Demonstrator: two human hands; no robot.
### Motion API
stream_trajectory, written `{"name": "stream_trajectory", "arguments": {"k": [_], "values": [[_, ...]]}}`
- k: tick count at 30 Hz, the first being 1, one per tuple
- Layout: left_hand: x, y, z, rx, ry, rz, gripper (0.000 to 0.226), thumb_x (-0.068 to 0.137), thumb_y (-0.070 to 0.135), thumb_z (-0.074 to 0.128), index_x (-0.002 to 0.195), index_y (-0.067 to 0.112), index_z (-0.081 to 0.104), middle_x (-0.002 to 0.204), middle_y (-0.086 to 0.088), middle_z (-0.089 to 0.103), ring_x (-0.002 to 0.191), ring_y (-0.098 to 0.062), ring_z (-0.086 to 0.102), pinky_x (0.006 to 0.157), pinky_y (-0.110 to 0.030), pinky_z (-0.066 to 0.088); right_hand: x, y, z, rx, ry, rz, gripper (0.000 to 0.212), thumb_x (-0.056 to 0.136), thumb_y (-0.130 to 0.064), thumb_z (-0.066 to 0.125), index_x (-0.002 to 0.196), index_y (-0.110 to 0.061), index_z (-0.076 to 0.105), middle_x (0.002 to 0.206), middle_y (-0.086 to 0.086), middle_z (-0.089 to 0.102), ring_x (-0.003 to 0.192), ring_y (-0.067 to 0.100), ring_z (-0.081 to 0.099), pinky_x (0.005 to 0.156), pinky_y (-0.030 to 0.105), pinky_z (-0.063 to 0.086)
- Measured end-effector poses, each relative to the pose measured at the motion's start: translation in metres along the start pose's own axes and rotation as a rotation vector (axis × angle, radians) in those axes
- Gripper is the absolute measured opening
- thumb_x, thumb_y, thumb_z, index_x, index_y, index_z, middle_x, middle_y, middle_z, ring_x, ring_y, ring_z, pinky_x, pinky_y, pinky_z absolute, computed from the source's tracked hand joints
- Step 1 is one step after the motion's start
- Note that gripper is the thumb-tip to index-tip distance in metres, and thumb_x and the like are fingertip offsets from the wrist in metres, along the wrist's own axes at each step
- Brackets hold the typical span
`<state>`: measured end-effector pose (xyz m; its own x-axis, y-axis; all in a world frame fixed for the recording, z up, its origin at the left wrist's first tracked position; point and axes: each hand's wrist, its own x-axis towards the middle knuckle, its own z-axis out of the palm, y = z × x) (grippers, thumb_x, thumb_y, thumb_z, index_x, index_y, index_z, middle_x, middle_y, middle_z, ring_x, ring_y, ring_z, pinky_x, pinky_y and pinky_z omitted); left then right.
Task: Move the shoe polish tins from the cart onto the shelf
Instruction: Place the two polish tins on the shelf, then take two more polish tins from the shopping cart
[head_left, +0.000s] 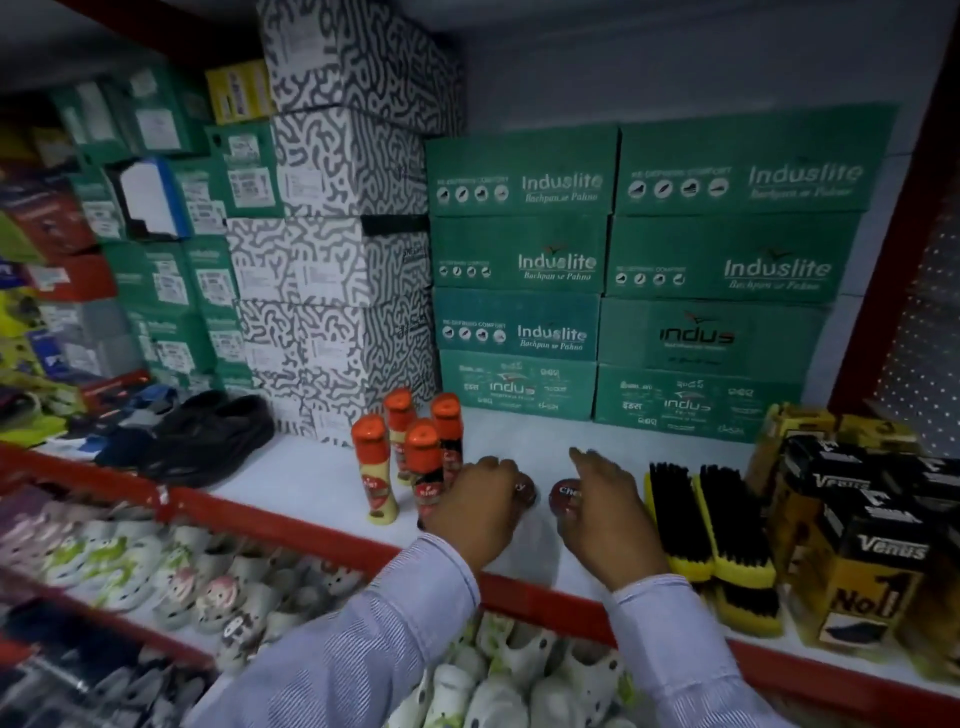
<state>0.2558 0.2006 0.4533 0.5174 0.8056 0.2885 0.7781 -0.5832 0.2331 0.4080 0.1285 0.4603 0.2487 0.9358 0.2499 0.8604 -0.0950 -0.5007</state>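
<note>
Two round dark red shoe polish tins lie on the white shelf (322, 467). My left hand (475, 506) covers most of the left tin (524, 493), its fingers curled over it. My right hand (605, 512) rests on the right tin (567, 493), whose lid with white lettering shows beside my thumb. Both tins sit flat on the shelf near its red front edge (291, 519). The cart is out of view.
Several orange-capped polish bottles (410, 447) stand just left of my left hand. Yellow shoe brushes (711, 525) lie right of my right hand, then black and yellow boxes (862, 545). Green shoe boxes (623, 280) line the back. Black shoes (208, 436) sit left.
</note>
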Motion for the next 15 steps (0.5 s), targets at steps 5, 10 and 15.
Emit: {"name": "stream_trajectory", "arguments": {"k": [5,10,15], "values": [[-0.114,0.006,-0.015,-0.043,0.178,0.11,0.04,0.087,0.022,0.058,0.127,0.022,0.06,0.132,-0.004,0.064,0.115,-0.029,0.062,0.09,-0.042,0.056,-0.089,-0.024,0.015,0.055,0.156,-0.217,0.066,0.084,-0.018,0.064,0.144,-0.022,0.035,0.154,0.001,0.033,0.144,0.021,0.025,0.115,0.042,0.034],[-0.232,-0.038,0.044,0.093,0.127,-0.012,0.053,0.094,0.046,0.048,0.143,0.028,0.044,0.155,0.0,0.043,0.141,-0.027,0.04,0.113,-0.05,0.038,-0.171,-0.032,0.086,0.061,0.036,-0.325,0.061,0.087,-0.023,0.059,0.143,-0.028,0.035,0.156,-0.004,0.029,0.146,0.017,0.019,0.118,0.037,0.026],[-0.337,-0.088,0.134,0.076,-0.136,-0.294,0.085,0.089,0.06,0.043,0.157,0.024,0.009,0.166,-0.017,0.004,0.15,-0.045,0.007,0.111,-0.072,0.023,-0.24,-0.023,0.183,0.01,-0.29,-0.313,0.066,0.085,-0.02,0.059,0.145,-0.023,0.033,0.159,0.005,0.024,0.148,0.027,0.014,0.119,0.048,0.024]]}}
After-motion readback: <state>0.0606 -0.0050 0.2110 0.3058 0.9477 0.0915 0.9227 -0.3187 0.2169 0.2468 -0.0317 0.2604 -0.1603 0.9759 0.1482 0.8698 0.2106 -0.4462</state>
